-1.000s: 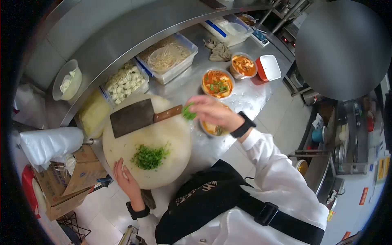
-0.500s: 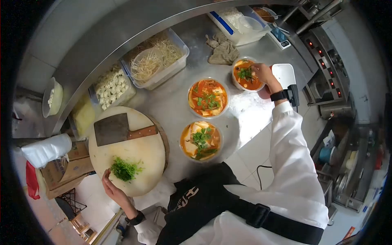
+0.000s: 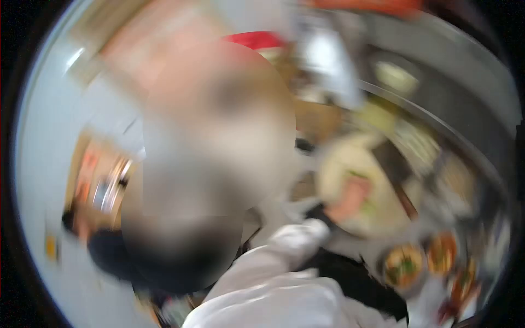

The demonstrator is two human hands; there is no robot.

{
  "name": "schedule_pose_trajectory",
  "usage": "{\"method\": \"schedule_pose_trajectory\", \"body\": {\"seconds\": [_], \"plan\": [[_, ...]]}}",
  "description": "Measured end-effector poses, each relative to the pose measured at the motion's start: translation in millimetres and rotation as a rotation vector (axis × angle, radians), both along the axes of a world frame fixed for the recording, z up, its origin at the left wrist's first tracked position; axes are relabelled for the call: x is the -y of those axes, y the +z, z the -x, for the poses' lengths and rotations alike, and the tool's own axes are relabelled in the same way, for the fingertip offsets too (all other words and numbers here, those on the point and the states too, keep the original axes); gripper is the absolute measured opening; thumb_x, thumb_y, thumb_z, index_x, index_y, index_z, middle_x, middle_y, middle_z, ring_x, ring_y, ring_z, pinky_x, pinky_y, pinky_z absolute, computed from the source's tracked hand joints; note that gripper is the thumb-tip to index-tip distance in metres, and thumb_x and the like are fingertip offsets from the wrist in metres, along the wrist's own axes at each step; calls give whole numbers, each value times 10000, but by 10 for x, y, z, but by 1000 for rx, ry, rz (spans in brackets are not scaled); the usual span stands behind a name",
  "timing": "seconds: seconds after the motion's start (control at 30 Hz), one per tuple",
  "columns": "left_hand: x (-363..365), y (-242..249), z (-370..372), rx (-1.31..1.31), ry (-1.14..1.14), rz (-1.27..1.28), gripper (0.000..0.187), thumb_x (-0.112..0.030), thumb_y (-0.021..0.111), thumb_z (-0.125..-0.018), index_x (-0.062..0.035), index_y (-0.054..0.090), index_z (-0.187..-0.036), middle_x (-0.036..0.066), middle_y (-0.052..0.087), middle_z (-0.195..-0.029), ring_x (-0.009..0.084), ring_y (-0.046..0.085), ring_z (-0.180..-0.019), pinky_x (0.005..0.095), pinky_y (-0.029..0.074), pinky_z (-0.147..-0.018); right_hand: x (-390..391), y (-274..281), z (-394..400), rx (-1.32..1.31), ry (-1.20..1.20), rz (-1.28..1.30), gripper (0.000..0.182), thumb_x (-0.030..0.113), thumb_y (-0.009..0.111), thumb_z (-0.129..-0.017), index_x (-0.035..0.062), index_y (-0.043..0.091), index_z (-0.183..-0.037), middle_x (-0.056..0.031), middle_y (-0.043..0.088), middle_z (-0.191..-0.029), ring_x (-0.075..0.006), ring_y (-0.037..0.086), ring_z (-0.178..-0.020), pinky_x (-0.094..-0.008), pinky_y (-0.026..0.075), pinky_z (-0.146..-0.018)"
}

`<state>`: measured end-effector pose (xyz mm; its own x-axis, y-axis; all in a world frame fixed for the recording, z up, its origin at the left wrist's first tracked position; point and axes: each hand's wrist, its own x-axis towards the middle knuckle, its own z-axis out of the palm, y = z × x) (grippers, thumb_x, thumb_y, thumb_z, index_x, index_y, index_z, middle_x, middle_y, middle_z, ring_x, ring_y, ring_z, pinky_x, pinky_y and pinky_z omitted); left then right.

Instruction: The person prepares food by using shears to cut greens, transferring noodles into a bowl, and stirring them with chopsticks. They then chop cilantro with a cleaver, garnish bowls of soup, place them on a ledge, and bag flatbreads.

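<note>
Well, the cleaver (image 3: 391, 159) lay on the round board (image 3: 340, 168), towards its 1 o'clock side, its long axis running slantwise from 11 to 5 o'clock. The broad dark blade sat at the 11 o'clock end and the brown handle pointed to 5, reaching the board's edge. The left hand (image 3: 353, 197) was over the middle of the board, at about 8 o'clock from the cleaver and apart from it, its fingers aimed towards 2. Chopped herbs (image 3: 369, 209) showed as green smears around that hand; blur hid whether it grasped any or lay loose. The right hand could not be picked out from the smear at 5 o'clock in the view, so its state could not be told. Off the board's 5 o'clock edge stood a bowl (image 3: 403, 266) of orange food with green on top, and a second bowl (image 3: 441, 252) stood just beyond, towards 2 from the first.
</note>
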<state>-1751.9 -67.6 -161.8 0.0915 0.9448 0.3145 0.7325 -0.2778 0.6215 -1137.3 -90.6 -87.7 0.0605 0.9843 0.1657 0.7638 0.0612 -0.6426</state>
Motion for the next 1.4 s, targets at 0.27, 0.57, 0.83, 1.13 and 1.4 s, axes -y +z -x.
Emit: {"method": "schedule_pose_trajectory", "body": {"seconds": [0.27,0.57,0.83,1.13,1.4], "plan": [[246,488,-324,157,235,-66,282,43,452,-678,4,487,-956,176,478,-999,361,404,-976,416,357,-830,-1411,-1334,1944,-372,635,228,269,0,565,-740,68,497,-991,-35,548,-860,-124,498,-690,-254,410,-585],[450,266,-197,448,151,-324,230,63,467,-678,-45,483,-880,137,486,-897,316,447,-875,377,349,-785,-870,-1026,4340,-128,587,169,308,17,631,-707,6,493,-983,-112,439,-898,-191,459,-792,-293,414,-618],[452,363,-100,261,252,-96,261,5,513,-711,-28,504,-970,152,530,-947,322,474,-934,395,368,-815,-1004,-1212,4400,-39,780,11,246,41,639,-709,-6,513,-915,-78,423,-781,-184,455,-666,-310,401,-599],[611,529,-18,304,300,-206,366,59,501,-675,-37,478,-1028,168,476,-1017,349,433,-965,411,357,-810,-814,-936,4622,-1004,353,699,232,-34,603,-665,0,506,-873,-87,442,-797,-207,456,-652,-311,407,-601],[546,391,6,298,337,-137,379,105,521,-594,-38,489,-943,134,440,-969,354,403,-944,428,355,-813,-811,-762,4604,46,707,52,155,-63,565,-664,-7,430,-716,-110,403,-612,-226,390,-560,-297,383,-574]]}}
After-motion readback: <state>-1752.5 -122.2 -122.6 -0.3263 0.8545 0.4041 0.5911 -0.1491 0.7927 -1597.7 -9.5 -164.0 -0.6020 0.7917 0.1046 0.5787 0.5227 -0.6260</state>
